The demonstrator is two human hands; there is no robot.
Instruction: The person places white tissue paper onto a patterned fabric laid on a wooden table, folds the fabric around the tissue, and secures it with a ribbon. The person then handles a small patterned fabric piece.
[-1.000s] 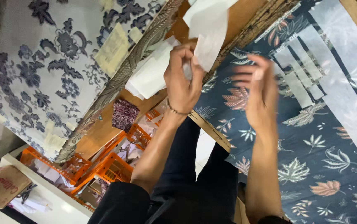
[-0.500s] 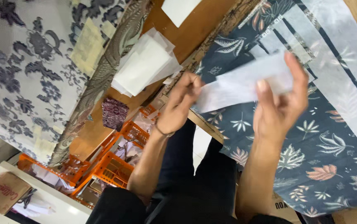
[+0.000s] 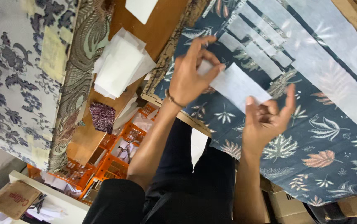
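The left hand [image 3: 189,79] pinches one end of a white paper strip [image 3: 238,85] between thumb and fingers [image 3: 218,68], which are closed on its upper left end. The right hand [image 3: 267,120] takes the other end: its thumb presses the lower right corner of the strip while the remaining fingers stand spread and half curled behind it. The strip hangs stretched between both hands, just above a dark blue cloth [image 3: 323,141] printed with pale and rust-coloured leaves, which covers the table [image 3: 162,25].

On that cloth, beyond the hands, lie more white strips [image 3: 265,58] side by side in slanting rows; about three short ones can be counted near the left hand, and two long wide ones [image 3: 332,62] run towards the far edge. The exact number is hard to tell where they overlap.

On the bare brown table top sits a loose stack of white paper sheets [image 3: 120,66], and a single white sheet [image 3: 141,8] lies at the picture's upper edge. Beside them a brown patterned cloth [image 3: 77,74] and a grey cloth with dark flowers [image 3: 12,70] are spread out.

Below the table edge stand orange plastic crates [image 3: 116,161], at least three, holding packets and scraps that are too small to tell. A small dark red patterned bundle [image 3: 102,117] rests near them.
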